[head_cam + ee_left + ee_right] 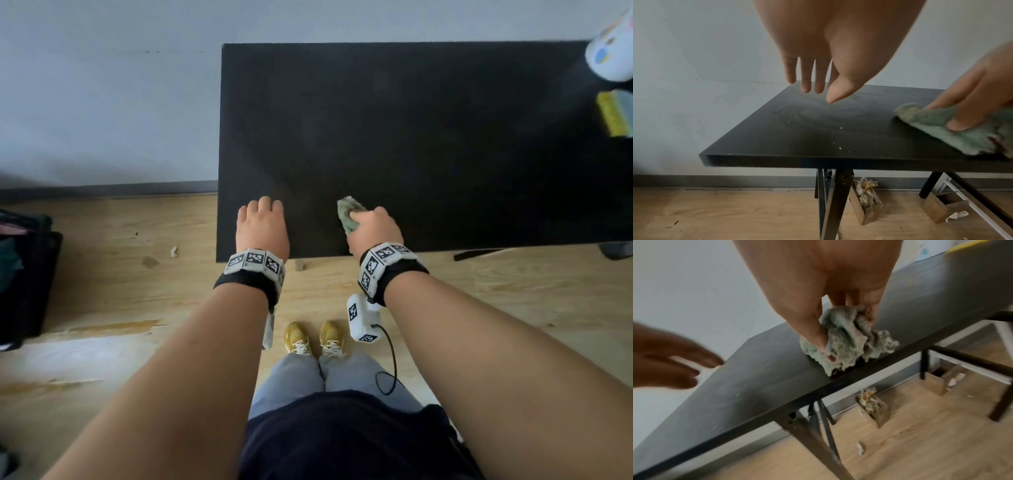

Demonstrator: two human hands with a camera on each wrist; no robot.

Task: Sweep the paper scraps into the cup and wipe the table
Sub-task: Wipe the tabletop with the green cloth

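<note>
My right hand (370,222) grips a crumpled green cloth (349,214) and presses it on the black table (411,130) near its front edge. In the right wrist view the cloth (844,340) bunches under my thumb and fingers (818,331). My left hand (262,221) hovers with straight fingers above the table's front left corner and holds nothing; the left wrist view shows those fingers (809,76) over tiny white specks (840,128). A white cup (611,51) with coloured print stands at the far right corner.
A yellow and blue sponge (615,113) lies just in front of the cup. Under the table, brown paper boxes (865,203) with scraps stand on the wooden floor. A few scraps (173,251) lie on the floor to the left. A dark bag (24,274) sits far left.
</note>
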